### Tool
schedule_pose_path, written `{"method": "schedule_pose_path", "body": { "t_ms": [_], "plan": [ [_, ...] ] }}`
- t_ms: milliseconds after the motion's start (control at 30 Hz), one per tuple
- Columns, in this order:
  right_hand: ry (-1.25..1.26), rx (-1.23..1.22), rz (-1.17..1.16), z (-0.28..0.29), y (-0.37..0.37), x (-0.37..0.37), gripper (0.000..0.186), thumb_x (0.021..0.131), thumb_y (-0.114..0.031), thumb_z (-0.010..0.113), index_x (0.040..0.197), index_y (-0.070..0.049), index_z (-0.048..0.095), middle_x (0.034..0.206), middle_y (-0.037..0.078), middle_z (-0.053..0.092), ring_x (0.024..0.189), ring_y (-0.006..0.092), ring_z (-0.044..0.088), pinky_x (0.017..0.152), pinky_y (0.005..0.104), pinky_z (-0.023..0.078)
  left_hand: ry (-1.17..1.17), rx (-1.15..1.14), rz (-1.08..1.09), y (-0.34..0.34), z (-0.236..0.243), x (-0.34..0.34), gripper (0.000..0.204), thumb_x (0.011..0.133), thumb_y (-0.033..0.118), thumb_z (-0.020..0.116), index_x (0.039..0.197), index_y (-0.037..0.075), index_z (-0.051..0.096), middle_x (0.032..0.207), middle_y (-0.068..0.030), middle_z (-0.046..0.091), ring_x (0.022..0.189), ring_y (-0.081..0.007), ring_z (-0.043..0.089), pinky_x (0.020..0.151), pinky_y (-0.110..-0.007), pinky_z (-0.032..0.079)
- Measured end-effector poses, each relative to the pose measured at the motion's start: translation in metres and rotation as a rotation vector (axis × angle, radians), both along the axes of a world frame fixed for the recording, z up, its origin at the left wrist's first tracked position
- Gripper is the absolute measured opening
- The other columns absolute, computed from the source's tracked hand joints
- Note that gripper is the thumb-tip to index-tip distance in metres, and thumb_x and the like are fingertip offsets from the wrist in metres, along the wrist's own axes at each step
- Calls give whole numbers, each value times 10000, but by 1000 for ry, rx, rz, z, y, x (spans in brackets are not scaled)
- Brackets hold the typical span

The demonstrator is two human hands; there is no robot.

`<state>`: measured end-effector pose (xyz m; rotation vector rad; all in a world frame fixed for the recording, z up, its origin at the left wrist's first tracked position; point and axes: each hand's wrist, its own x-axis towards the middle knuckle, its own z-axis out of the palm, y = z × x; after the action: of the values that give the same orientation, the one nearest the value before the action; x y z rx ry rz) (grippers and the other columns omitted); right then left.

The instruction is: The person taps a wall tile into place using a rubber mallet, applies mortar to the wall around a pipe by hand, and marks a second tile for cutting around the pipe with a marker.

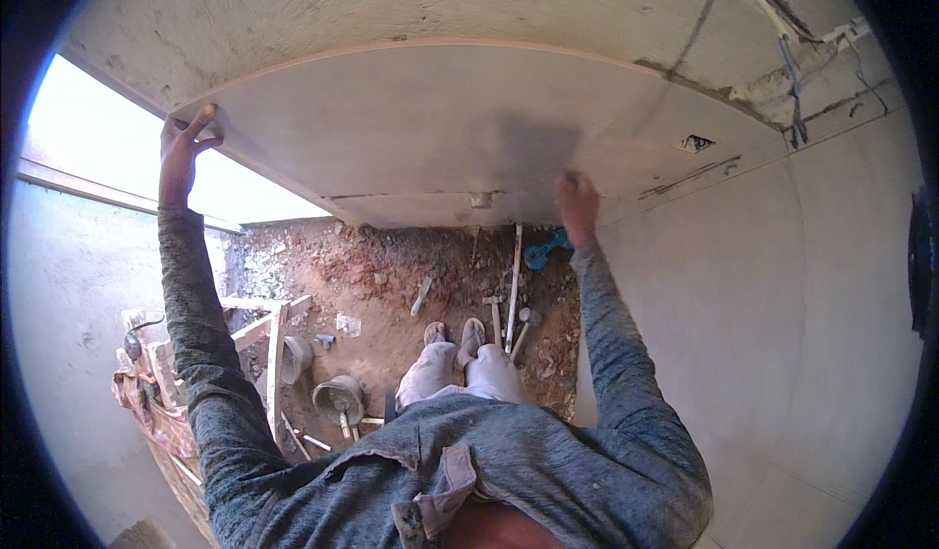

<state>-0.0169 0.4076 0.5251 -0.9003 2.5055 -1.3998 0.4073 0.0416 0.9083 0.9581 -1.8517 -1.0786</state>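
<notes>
"Where's the big panel?"

"The pale panel (391,119) stands against the wall (391,6) ahead of the person, smooth face turned toward them."

"Which way does it run?"

"Its long axis goes left to right, from the bright opening (249,187) across to the side wall (753,285). The upper edge shows as an arch, though this lens bends straight edges."

"And the hands?"

"The left hand (183,148) is up at the panel's left end, its fingers gripping the edge, thumb toward the face. The right hand (577,202) is in front of the lower part, right of the middle, fingers curled into a fist. I can't tell whether it touches the surface."

"Any cutouts?"

"A small dark opening (695,144) toward the right end, with a dark streak below it."

"What's on the ground?"

"By the feet, a hammer (496,319) with its handle toward the person. A white rod (515,280) points away toward the panel, a blue tool (546,251) just beside its far end."
</notes>
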Motion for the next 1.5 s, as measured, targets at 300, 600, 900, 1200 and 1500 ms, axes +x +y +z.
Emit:
{"method": "schedule_pose_path", "body": {
  "t_ms": [300, 600, 900, 1200, 1500],
  "plan": [
    [823, 738, 535, -183, -96, 17, 120, 910, -178, 585, 910, -59, 605, 674, 51, 566, 600, 186, 579, 533, 339, 478, -11, -9, 1, -10, -5, -4, 426, 839, 258, 720, 1087, -38, 541, 1009, -127, 582, 908, -211, 634, 716, -346, 596],
    [517, 689, -47, -234, -154, 1, 253, 886, -208, 564, 1076, -62, 647, 1058, 140, 652, 909, 286, 644, 742, 437, 510, 33, -51, -112, -19, -4, -32, 488, 864, 274, 688, 1169, -55, 495, 1072, -157, 557, 973, -244, 620, 753, -385, 597],
    [-523, 181, 430, -189, -178, 134, 208, 856, -198, 572, 942, -29, 658, 897, 123, 682, 833, 241, 654, 637, 409, 529, -51, -48, 16, -19, -13, -11, 499, 866, 287, 688, 1164, -68, 503, 1058, -168, 558, 1016, -256, 603, 770, -404, 598],
    [-1143, -487, -133, -198, -196, 116, 398, 926, -393, 553, 1227, -134, 524, 1124, 55, 594, 925, 209, 617, 818, 433, 524, -22, -49, -39, -30, -5, -8, 525, 858, 291, 704, 1171, -73, 491, 1062, -180, 560, 998, -272, 609, 773, -420, 601],
    [-1255, -512, -7, -165, -245, 187, 363, 895, -289, 622, 1194, -86, 591, 1090, 48, 620, 977, 207, 632, 835, 364, 511, -36, -96, -17, -40, -10, 1, 525, 848, 290, 710, 1164, -69, 494, 1062, -174, 557, 966, -278, 622, 771, -415, 601]
  ]
}}
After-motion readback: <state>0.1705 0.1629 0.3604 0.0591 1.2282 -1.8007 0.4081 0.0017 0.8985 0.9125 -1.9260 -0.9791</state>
